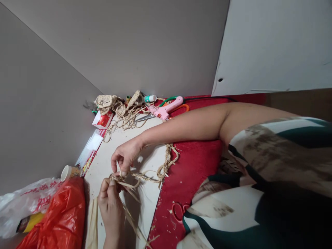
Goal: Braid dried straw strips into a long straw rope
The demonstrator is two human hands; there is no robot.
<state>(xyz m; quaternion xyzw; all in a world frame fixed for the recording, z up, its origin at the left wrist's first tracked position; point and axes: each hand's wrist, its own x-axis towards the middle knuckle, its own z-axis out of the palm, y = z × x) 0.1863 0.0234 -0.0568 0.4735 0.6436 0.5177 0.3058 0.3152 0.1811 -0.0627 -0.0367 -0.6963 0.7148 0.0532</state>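
Note:
Pale straw-like strands (129, 211) are gathered into a braid between my two hands. My left hand (111, 199), lower in the view, is closed, with thumb and fingers pinching the braid's working end. Just above it my right hand (128, 154) bends down, thumb and fingertips pinched on the same strands. Loose ends trail down from my fingers toward the bottom. A finished length of straw braid (166, 167) runs right from my hands and lies bunched at the white board's (149, 155) edge. Exactly which strand each fingertip holds is hidden.
Beyond my right arm lie a pink glue gun (164, 110), orange-handled scissors (145, 118), a glue stick (150, 99) and coiled braid (105, 102). Red-handled scissors (177, 211) rest on red cloth (192, 155). A paper cup (67, 173) and a red plastic bag (64, 214) stand left.

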